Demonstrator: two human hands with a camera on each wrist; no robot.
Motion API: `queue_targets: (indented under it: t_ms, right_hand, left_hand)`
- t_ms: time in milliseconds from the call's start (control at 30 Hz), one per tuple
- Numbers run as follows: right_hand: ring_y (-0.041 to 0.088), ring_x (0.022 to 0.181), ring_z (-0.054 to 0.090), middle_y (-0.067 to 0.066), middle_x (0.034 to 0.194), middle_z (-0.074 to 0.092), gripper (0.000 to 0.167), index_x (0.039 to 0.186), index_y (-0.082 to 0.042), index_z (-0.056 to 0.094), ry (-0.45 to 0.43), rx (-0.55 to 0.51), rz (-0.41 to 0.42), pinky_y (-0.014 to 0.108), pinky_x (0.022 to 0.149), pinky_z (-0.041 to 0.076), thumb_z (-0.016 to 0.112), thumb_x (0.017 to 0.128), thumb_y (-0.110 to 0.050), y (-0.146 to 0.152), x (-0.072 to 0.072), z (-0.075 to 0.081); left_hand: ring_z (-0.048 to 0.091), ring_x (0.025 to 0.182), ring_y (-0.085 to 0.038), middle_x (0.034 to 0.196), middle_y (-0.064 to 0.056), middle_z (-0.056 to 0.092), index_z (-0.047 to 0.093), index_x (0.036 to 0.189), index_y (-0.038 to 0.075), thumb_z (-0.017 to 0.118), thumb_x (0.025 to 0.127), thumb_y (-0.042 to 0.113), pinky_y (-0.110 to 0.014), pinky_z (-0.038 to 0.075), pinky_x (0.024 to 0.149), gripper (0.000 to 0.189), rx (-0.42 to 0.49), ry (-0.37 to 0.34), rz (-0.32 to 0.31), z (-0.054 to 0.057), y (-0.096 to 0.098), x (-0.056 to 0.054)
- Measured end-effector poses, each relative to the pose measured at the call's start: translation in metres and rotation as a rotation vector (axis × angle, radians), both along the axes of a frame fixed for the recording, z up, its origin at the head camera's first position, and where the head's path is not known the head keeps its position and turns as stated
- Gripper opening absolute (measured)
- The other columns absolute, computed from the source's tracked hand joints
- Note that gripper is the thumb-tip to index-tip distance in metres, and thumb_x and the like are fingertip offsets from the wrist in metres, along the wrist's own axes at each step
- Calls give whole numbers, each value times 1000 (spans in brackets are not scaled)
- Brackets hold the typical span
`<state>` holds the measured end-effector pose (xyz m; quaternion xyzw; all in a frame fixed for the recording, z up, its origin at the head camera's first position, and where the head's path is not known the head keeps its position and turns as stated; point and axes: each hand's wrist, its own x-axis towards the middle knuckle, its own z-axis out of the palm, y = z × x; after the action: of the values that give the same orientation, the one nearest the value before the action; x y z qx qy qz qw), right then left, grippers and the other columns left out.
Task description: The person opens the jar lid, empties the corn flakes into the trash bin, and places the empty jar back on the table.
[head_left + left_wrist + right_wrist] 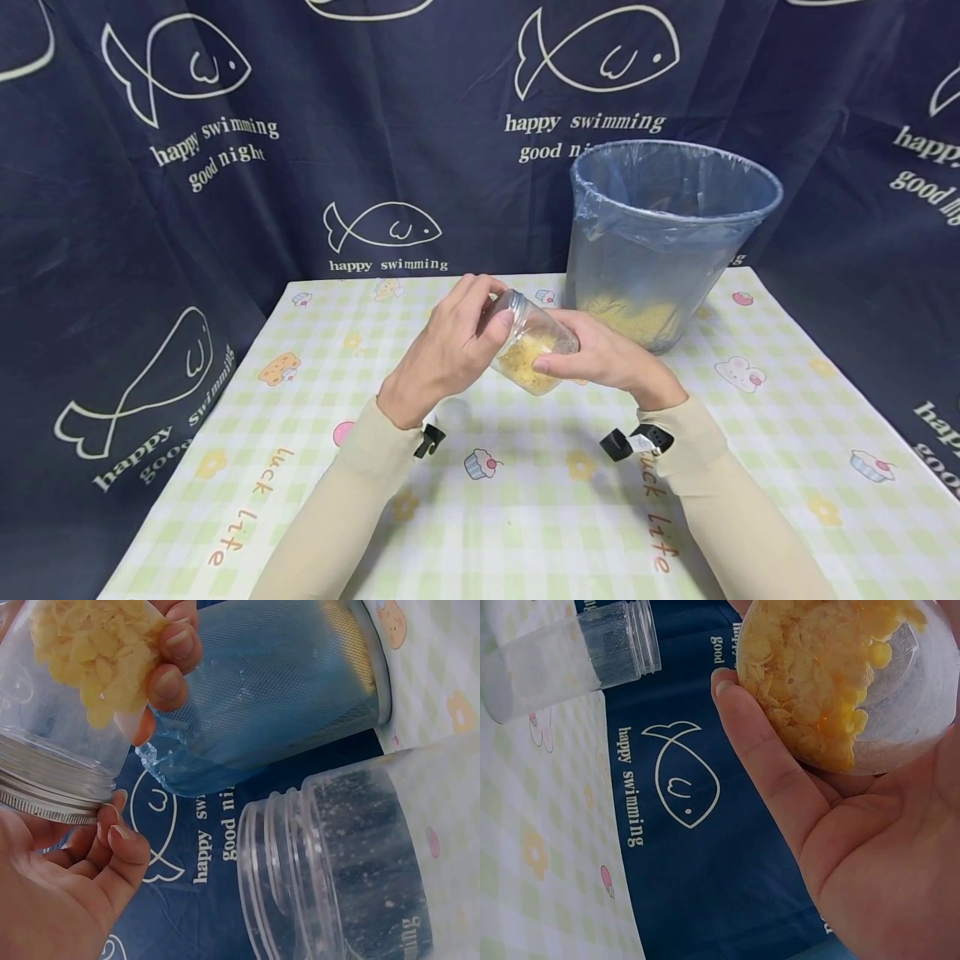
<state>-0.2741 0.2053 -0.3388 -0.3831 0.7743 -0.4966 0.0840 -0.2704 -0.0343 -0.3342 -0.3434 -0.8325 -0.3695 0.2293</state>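
Observation:
A clear jar (531, 354), part filled with yellow flakes (101, 656), is held tilted between both hands over the table. My left hand (453, 337) grips its silver screw lid (52, 799), fingers and thumb around the ridged edge. Around the jar's body, near its base, my right hand (600, 354) curls, with the thumb across the near side. The flakes lie toward the lower side of the jar. A second clear jar (562, 664), lidless and with whitish specks on its wall, stands on the table; in the head view the left hand mostly hides it.
At the back right stands a mesh wastebasket (630, 258) with a blue plastic liner (675, 218) over its rim; something yellow shows through its lower part. A checked tablecloth (510, 533) covers the table. Behind hangs a dark blue curtain (450, 100) with fish drawings.

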Motion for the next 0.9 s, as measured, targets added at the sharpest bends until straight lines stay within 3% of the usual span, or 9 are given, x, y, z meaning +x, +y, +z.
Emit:
queue_targets:
  t_ms: [900]
  right_hand:
    - [20, 86, 67, 2, 99, 71, 49, 128, -13, 65, 103, 115, -136, 33, 77, 56, 81, 84, -27, -3, 0, 1]
  left_hand:
    - [53, 84, -10, 96, 4, 54, 62, 112, 15, 34, 99, 57, -29, 50, 72, 52, -8, -27, 30, -2, 0, -2]
